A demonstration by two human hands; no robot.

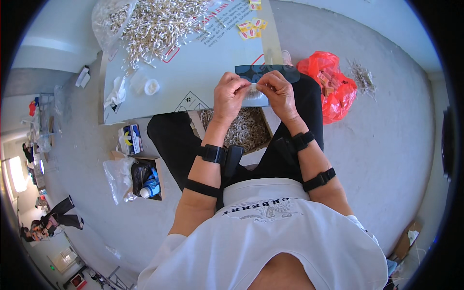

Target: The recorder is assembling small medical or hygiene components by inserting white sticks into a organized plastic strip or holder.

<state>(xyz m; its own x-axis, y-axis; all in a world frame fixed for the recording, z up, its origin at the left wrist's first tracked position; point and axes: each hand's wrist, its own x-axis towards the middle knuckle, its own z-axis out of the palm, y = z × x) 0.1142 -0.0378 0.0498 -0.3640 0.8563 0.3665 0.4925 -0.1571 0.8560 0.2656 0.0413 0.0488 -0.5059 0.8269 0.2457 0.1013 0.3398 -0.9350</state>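
Close together at the table's near edge, my left hand [230, 94] and my right hand [279, 93] are both closed in a pinch. Between their fingertips is the upper edge of a small clear plastic pack [253, 95]; its contents are too small to make out for sure. Just beyond the hands lies a dark patterned sheet [291, 73]. A large heap of cotton swabs [157, 29] covers the far left of the table [193, 72], partly in a clear plastic bag [107, 24]. Below my hands, between my legs, stands a cardboard box [265, 144] full of cotton swabs.
Small yellow-and-white labels [250, 30] lie at the table's far right. A round white tub [152, 87] and crumpled white tissue [116, 92] sit on the left. Right of my knee is a red plastic bag [338, 104]; loose swabs [362, 77] lie beyond. An open carton [157, 174] stands left.
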